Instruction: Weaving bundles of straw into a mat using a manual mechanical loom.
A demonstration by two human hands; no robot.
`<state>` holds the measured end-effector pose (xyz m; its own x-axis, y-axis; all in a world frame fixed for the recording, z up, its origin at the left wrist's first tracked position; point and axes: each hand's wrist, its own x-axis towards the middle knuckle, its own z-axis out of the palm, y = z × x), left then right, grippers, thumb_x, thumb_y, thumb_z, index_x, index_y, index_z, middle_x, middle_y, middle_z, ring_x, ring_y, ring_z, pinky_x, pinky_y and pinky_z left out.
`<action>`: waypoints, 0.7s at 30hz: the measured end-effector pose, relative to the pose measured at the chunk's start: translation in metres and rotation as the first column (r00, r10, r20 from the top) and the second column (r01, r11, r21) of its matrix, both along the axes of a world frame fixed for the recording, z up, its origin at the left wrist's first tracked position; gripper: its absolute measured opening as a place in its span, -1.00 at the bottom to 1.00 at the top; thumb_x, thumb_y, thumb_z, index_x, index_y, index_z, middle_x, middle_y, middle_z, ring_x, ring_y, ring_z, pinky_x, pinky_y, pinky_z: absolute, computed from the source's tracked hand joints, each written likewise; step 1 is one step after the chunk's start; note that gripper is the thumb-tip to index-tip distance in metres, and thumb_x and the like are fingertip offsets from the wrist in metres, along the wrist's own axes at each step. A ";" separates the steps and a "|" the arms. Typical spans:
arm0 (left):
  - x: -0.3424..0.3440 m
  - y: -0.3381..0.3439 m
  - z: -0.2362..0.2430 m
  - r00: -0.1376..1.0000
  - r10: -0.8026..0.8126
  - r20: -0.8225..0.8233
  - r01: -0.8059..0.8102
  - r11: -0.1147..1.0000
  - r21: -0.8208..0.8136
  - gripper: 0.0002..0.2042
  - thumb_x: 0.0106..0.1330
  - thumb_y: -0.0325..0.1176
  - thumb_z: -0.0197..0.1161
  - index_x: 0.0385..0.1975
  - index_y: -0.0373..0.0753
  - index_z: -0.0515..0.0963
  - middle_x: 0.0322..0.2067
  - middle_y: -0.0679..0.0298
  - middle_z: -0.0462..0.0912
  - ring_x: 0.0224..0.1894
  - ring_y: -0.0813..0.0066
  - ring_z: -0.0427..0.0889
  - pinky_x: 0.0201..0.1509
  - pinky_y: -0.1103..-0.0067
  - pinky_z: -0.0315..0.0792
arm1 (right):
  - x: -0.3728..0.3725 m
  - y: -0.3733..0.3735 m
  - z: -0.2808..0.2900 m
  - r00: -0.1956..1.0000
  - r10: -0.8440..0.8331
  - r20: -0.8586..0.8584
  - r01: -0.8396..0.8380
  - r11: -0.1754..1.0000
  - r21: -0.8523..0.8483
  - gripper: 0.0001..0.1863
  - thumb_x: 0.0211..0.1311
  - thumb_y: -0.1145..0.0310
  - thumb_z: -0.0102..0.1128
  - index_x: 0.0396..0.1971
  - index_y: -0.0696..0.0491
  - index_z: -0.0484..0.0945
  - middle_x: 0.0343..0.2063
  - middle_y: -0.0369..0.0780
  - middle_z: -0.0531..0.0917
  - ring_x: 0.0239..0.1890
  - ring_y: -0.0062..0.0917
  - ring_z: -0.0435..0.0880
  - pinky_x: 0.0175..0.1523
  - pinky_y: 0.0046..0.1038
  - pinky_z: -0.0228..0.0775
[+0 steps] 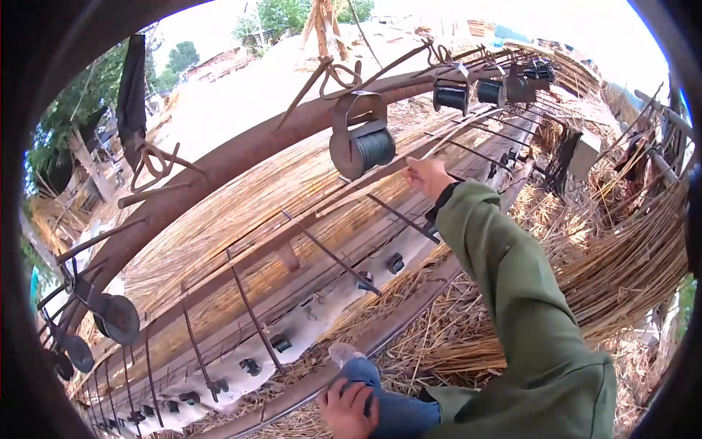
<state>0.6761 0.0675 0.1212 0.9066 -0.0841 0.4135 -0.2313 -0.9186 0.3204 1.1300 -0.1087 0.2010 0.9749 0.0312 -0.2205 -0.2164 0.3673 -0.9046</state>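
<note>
Apparently the right hand is at the pale reeds, just right of a black spool — whether its fingers grip, I cannot tell. They look light, springy, liable to split — best pinched mid-length. The left hand lies loose on the knee.

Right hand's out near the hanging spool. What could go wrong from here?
1. The right hand is close to the dark wire spool in a rusty metal bracket and might knock it.
2. The green fabric sleeve might snag on the thin, rusty metal rods jutting nearby.
3. Loose yellow straw on the ground could make footing slippery.
</note>
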 end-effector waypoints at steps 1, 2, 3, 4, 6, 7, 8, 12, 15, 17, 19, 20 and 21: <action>-0.002 -0.001 -0.011 0.999 0.041 0.013 -0.040 0.999 -0.024 -0.79 -0.01 -0.37 0.22 -0.33 -0.22 0.51 -0.24 0.22 0.52 -0.08 0.14 0.42 -0.08 0.25 0.28 | 0.004 0.008 0.000 0.999 -0.035 0.002 0.035 0.999 0.013 -0.84 0.14 0.46 0.10 -0.37 0.23 0.36 -0.51 -0.14 0.53 -0.51 -0.48 0.56 -0.51 -0.56 0.42; -0.001 -0.002 -0.018 0.997 0.073 0.028 -0.071 0.996 -0.053 -0.81 -0.06 -0.40 0.22 -0.38 -0.19 0.52 -0.26 0.21 0.52 -0.08 0.13 0.41 -0.08 0.23 0.27 | 0.014 0.009 -0.002 0.998 -0.049 -0.031 0.050 0.998 0.032 -0.83 0.13 0.45 0.12 -0.37 0.23 0.37 -0.51 -0.15 0.52 -0.51 -0.47 0.57 -0.52 -0.55 0.41; 0.002 -0.003 -0.017 0.998 0.056 0.030 -0.055 0.997 -0.049 -0.81 -0.06 -0.40 0.22 -0.38 -0.19 0.52 -0.26 0.21 0.52 -0.08 0.13 0.41 -0.08 0.23 0.27 | 0.016 0.012 -0.003 0.999 -0.034 -0.026 0.035 0.999 0.040 -0.82 0.14 0.38 0.13 -0.39 0.18 0.39 -0.52 -0.20 0.51 -0.52 -0.51 0.55 -0.50 -0.57 0.40; 0.003 -0.004 -0.014 0.998 0.053 0.022 -0.052 0.997 -0.057 -0.81 -0.04 -0.39 0.22 -0.37 -0.19 0.52 -0.26 0.21 0.52 -0.08 0.12 0.41 -0.07 0.22 0.26 | 0.018 0.014 -0.003 1.000 -0.019 -0.021 0.020 0.999 0.048 -0.80 0.16 0.32 0.13 -0.40 0.14 0.40 -0.52 -0.24 0.51 -0.52 -0.55 0.53 -0.49 -0.60 0.39; 0.003 -0.008 -0.004 0.999 0.030 0.013 -0.029 0.998 -0.064 -0.81 -0.03 -0.39 0.22 -0.37 -0.19 0.52 -0.25 0.21 0.51 -0.07 0.12 0.41 -0.06 0.22 0.26 | 0.020 0.016 -0.002 0.998 -0.057 -0.019 0.058 0.998 0.010 -0.77 0.15 0.29 0.15 -0.36 0.15 0.40 -0.50 -0.22 0.51 -0.49 -0.52 0.55 -0.44 -0.57 0.43; 0.004 -0.009 0.005 0.999 0.016 0.027 -0.014 0.996 -0.087 -0.81 -0.03 -0.39 0.22 -0.37 -0.19 0.51 -0.25 0.22 0.52 -0.07 0.12 0.41 -0.05 0.21 0.26 | 0.016 0.013 -0.005 1.000 -0.014 -0.004 0.015 0.999 0.038 -0.71 0.14 0.26 0.16 -0.31 0.16 0.39 -0.43 -0.18 0.52 -0.42 -0.48 0.57 -0.41 -0.56 0.44; 0.004 -0.010 0.011 0.999 0.004 0.041 0.001 0.994 -0.109 -0.81 -0.03 -0.39 0.22 -0.37 -0.19 0.51 -0.26 0.22 0.52 -0.06 0.12 0.41 -0.04 0.20 0.25 | 0.011 0.013 -0.008 1.000 -0.007 0.019 0.006 0.999 0.034 -0.64 0.15 0.19 0.13 -0.25 0.18 0.37 -0.34 -0.14 0.52 -0.36 -0.45 0.59 -0.37 -0.53 0.46; 0.001 -0.011 0.014 1.000 0.016 -0.004 -0.016 1.000 0.005 -0.81 -0.03 -0.40 0.21 -0.37 -0.20 0.50 -0.26 0.22 0.51 -0.07 0.13 0.42 -0.02 0.21 0.25 | -0.045 -0.011 -0.037 0.990 0.140 0.001 -0.140 0.990 0.032 -0.62 0.17 0.20 0.09 -0.16 0.18 0.38 -0.39 -0.15 0.55 -0.42 -0.44 0.60 -0.50 -0.56 0.39; 0.010 -0.016 0.010 0.997 -0.006 0.079 0.005 1.000 0.007 -0.87 0.01 -0.39 0.20 -0.42 -0.20 0.52 -0.30 0.23 0.54 -0.10 0.15 0.44 0.02 0.25 0.25 | -0.111 -0.069 -0.117 0.971 0.180 -0.155 -0.203 0.968 -0.149 -0.67 0.20 0.16 0.04 -0.23 0.13 0.42 -0.40 -0.21 0.57 -0.50 -0.51 0.56 -0.46 -0.53 0.38; 0.010 -0.016 0.006 0.996 0.015 0.092 -0.014 1.000 -0.005 -0.89 0.08 -0.36 0.16 -0.43 -0.21 0.55 -0.30 0.22 0.55 -0.10 0.14 0.45 0.03 0.28 0.25 | -0.171 -0.110 -0.185 0.942 0.157 -0.295 -0.210 0.965 -0.157 -0.70 0.20 0.21 0.03 -0.22 0.13 0.42 -0.38 -0.21 0.56 -0.53 -0.50 0.53 -0.47 -0.52 0.34; 0.001 -0.013 -0.008 0.997 0.023 0.072 -0.023 1.000 0.003 -0.88 0.00 -0.41 0.10 -0.47 -0.28 0.48 -0.32 0.18 0.52 -0.05 0.07 0.38 0.08 0.24 0.15 | -0.242 -0.161 -0.222 0.901 0.032 -0.432 -0.130 0.972 -0.198 -0.73 0.21 0.24 0.02 -0.23 0.13 0.42 -0.37 -0.20 0.56 -0.53 -0.50 0.52 -0.48 -0.53 0.31; -0.001 -0.014 -0.005 1.000 0.007 0.012 -0.007 1.000 -0.026 -0.87 0.04 -0.41 0.08 -0.44 -0.31 0.47 -0.31 0.15 0.51 -0.04 0.06 0.36 0.08 0.26 0.17 | -0.272 -0.203 -0.252 0.816 -0.077 -0.573 0.008 0.993 -0.121 -0.73 0.21 0.26 0.02 -0.21 0.13 0.42 -0.37 -0.20 0.55 -0.49 -0.48 0.53 -0.47 -0.52 0.32; -0.005 -0.011 -0.010 1.000 0.013 0.026 -0.013 1.000 0.024 -0.86 0.07 -0.43 0.05 -0.42 -0.32 0.47 -0.28 0.13 0.50 -0.02 0.05 0.35 0.09 0.27 0.16 | -0.300 -0.238 -0.271 0.704 -0.147 -0.695 0.150 0.987 -0.057 -0.74 0.21 0.28 0.01 -0.20 0.14 0.41 -0.37 -0.19 0.55 -0.45 -0.47 0.55 -0.46 -0.50 0.33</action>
<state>0.6710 0.0568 0.1112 0.8969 -0.0826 0.4345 -0.2271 -0.9290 0.2922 0.8303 -0.3472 -0.0700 0.5376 -0.0983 -0.8375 -0.7253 0.4527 -0.5187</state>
